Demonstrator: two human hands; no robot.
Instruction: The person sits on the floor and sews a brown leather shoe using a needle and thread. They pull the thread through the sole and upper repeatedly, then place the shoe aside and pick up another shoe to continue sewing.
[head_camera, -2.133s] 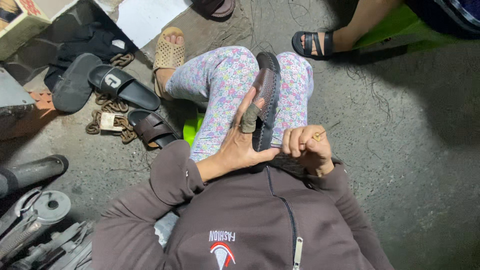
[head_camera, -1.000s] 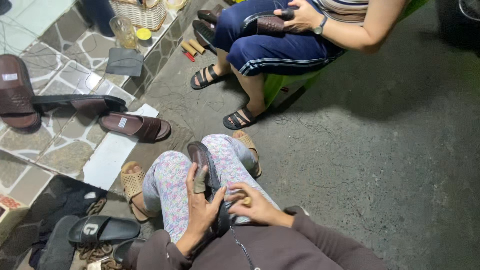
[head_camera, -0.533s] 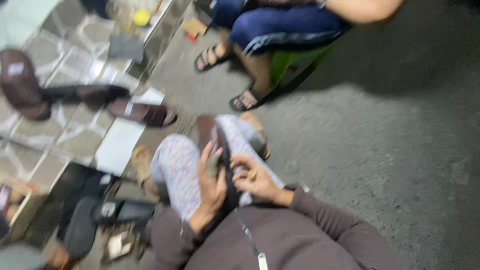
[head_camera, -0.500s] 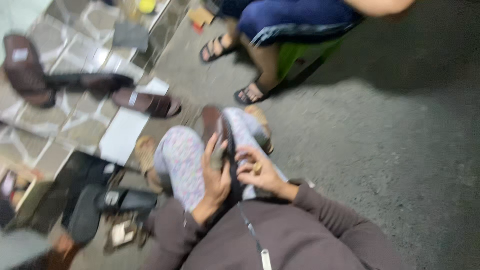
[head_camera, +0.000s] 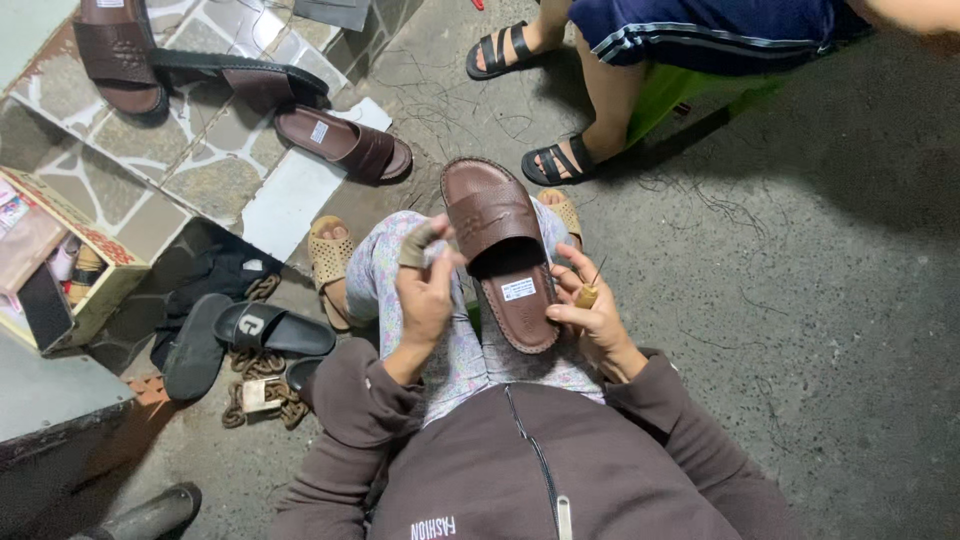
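**A:** Fingers (head_camera: 575, 285) of right hand (head_camera: 592, 315) pinching a small wooden-handled awl (head_camera: 588, 292), needle pointing up, thumb side pressing against the brown slide sandal (head_camera: 500, 250).

**B:** Left hand (head_camera: 425, 290) curling half shut beside the sandal's other edge, taped fingertip up top; not clearly gripping anything. Sandal lying sole-down along the lap, on the floral trousers (head_camera: 385, 260).

**A:** More brown sandals (head_camera: 345, 145) sitting on the tiled step (head_camera: 200, 170), well apart.
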